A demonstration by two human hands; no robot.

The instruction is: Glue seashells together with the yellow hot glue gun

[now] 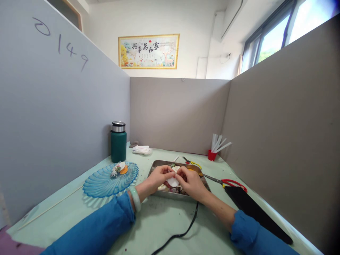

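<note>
Both my hands meet over a metal tray (166,194) that holds a jumble of small pale and coloured pieces. My left hand (161,175) is closed at the fingertips around the edge of a white, rounded, petal-like piece (173,182). Opposite it, my right hand (189,180) pinches close to the same piece, its thumb and fingers pressed together. The fingertips nearly touch, and whatever lies between them is too small to make out fully. To the left, a blue scalloped plate (102,182) carries a small cluster of white, orange and speckled pieces (119,169).
A green bottle (118,145) stands behind the plate. White plastic packaging (142,150) lies at the back. Yellow-handled pliers (195,164) and red-handled scissors (235,183) lie beside the tray. A red cup (211,155) holds white sticks. A black cable (183,233) crosses the front; a black board (257,214) lies right.
</note>
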